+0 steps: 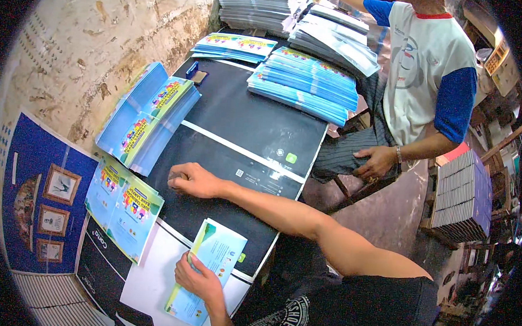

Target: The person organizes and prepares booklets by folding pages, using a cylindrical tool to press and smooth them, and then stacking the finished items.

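Note:
My left hand (199, 278) grips the left edge of a light blue and white printed booklet (217, 251), thumb on top, near the table's front. Farther off, my right hand (195, 180) is curled closed just above the black tabletop; whatever its fingers hold, if anything, is hidden. To its left, a spread of blue, green and yellow printed covers (122, 206) lies flat at the table's left side. Just beyond stands a thick stack of the same booklets (160, 126), its top covers facing up.
More blue booklet piles (305, 83) lie at the far side, with tall white paper stacks (259, 11) behind. A small blue-and-tan object (197, 74) sits near the wall. A person (419, 76) sits at the right, near a bound stack (460, 195).

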Available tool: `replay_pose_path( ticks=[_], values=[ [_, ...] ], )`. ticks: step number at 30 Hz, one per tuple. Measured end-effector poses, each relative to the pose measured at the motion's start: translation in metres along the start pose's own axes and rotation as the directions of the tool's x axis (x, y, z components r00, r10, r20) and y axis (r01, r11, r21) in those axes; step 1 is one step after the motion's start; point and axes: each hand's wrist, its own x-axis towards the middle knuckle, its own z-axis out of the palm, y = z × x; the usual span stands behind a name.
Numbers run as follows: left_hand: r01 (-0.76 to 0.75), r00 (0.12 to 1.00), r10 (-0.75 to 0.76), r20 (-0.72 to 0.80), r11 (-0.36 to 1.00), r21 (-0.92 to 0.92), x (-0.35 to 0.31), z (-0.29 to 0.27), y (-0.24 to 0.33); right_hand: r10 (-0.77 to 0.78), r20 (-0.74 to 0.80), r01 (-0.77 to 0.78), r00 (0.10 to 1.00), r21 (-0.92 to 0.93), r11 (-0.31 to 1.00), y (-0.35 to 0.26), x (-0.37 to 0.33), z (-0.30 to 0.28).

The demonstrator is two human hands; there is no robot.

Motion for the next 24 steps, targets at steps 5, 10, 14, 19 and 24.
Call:
replay_pose_path(
  ticks=[5, 10, 14, 19, 24],
  values=[
    [0.009, 1.000, -0.009, 0.008, 1.000, -0.007, -0.001, -0.001, -0.002, -0.017, 0.030, 0.008, 0.999, 0.306, 0.952, -0.002, 0.001, -0.004],
    [0.060, 0.997, -0.060, 0.045, 0.998, -0.003, 0.000, -0.003, 0.003, -0.024, 0.033, 0.017, 0.999, 0.202, 0.979, -0.003, -0.001, -0.008],
    [0.015, 1.000, -0.015, 0.014, 1.000, -0.015, 0.001, -0.005, 0.001, -0.007, 0.010, 0.005, 1.000, 0.160, 0.987, -0.005, 0.001, -0.009],
    [0.054, 0.998, -0.054, 0.020, 0.999, -0.006, 0.001, -0.003, -0.002, -0.017, -0.007, 0.018, 1.000, 0.178, 0.984, 0.001, 0.001, -0.004],
    [0.048, 0.999, -0.048, 0.022, 0.999, -0.009, 0.001, -0.003, 0.002, 0.030, -0.015, -0.028, 0.999, 0.101, 0.995, 0.004, 0.002, -0.007]
  ],
)
